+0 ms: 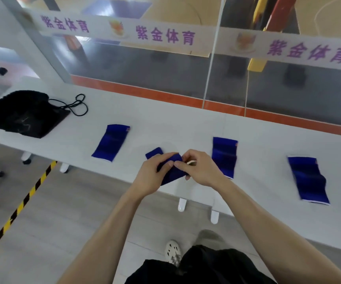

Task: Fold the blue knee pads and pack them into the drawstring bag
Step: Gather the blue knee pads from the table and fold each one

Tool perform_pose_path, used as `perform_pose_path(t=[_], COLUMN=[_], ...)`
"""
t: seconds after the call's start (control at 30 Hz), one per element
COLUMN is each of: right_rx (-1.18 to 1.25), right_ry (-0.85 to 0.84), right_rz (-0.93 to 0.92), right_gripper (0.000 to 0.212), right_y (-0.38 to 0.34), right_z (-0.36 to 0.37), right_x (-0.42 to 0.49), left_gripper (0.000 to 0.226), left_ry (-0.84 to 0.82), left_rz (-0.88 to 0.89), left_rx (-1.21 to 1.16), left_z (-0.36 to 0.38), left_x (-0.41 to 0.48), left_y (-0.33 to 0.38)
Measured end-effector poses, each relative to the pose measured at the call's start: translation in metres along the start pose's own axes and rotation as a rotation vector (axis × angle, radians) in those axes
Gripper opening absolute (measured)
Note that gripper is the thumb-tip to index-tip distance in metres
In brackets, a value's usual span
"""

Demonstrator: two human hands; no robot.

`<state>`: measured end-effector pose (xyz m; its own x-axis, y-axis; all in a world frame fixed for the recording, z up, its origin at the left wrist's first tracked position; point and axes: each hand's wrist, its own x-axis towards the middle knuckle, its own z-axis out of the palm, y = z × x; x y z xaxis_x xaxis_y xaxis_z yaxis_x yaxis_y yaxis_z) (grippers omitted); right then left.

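A blue knee pad point(170, 174), partly doubled over, is held above the front edge of the white table point(165, 124). My left hand point(155, 173) grips its left side and my right hand point(198, 169) pinches its right side; the hands hide the pad's middle. Three more blue knee pads lie flat on the table: one to the left point(111, 142), one just right of my hands point(224, 156), one at the far right point(308, 180). The black drawstring bag point(25, 113) lies at the table's far left, with its cords point(78, 105) spread out to its right.
A glass partition point(165, 64) with an orange base strip runs along the table's far edge. Yellow-and-black tape point(22, 203) marks the floor on the left. White chair bases stand under the table's near edge, and another chair is at far left.
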<state>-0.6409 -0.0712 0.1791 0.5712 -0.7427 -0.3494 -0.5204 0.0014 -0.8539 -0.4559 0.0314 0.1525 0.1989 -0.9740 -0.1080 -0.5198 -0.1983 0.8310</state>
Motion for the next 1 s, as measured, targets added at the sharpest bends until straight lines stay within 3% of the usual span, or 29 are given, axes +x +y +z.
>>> perform_pose_path(t=[0.2, 0.33, 0.5, 0.6, 0.73, 1.0], right_rx=[-0.014, 0.076, -0.333, -0.485, -0.63, -0.733], right_ry=[-0.02, -0.096, -0.147, -0.223, -0.272, -0.202], right_rz=[-0.079, -0.058, -0.031, -0.056, -0.076, -0.13], right_gripper=[0.008, 0.037, 0.037, 0.04, 0.043, 0.055], right_y=[-0.012, -0.023, -0.019, -0.013, -0.006, -0.032], right_z=[0.026, 0.042, 0.072, 0.093, 0.128, 0.231], right_x=[0.056, 0.117, 0.193, 0.221, 0.251, 0.319], left_gripper=[0.044, 0.043, 0.043, 0.024, 0.022, 0.012], left_ry=[-0.167, -0.062, 0.143, 0.236, 0.344, 0.192], left_rz=[-0.246, -0.301, -0.508, -0.591, -0.692, -0.673], left_rx=[-0.252, -0.229, -0.163, -0.159, -0.189, -0.045], left_z=[-0.04, -0.068, -0.104, -0.133, -0.167, -0.234], left_x=[0.019, 0.05, 0.087, 0.095, 0.099, 0.139], left_y=[-0.037, -0.061, -0.114, -0.151, -0.204, -0.289])
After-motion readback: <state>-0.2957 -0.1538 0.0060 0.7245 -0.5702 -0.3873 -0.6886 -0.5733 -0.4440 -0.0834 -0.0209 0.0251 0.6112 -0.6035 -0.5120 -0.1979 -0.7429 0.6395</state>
